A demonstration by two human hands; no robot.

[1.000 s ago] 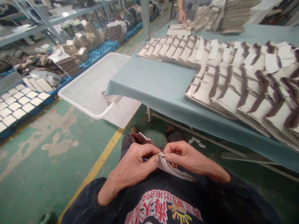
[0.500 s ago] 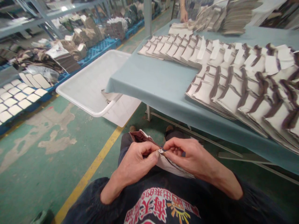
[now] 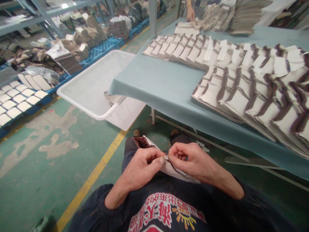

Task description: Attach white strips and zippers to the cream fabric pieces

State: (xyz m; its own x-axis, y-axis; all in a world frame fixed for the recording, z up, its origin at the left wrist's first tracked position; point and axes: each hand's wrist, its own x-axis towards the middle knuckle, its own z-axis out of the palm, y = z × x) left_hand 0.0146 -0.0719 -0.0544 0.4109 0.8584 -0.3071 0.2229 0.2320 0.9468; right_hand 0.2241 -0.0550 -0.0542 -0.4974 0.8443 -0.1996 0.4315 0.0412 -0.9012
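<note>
Over my lap lies a white and brown fabric piece, its brown end showing past my left knee. My left hand pinches the edge of the fabric between thumb and index finger. Close against it, my right hand is closed with thumb and index finger on the same edge. A small pale bit of the edge shows between the fingertips. Part of the fabric is hidden under both hands.
A blue-covered table bears overlapping rows of white and brown fabric pieces. Left of it stands a white plastic tub. Blue pallets hold stacked goods. Another person's hand is at the table's far side.
Both hands stay on the fabric edge. My right hand's grip has shifted slightly, and the brown end of the fabric has moved a little.
</note>
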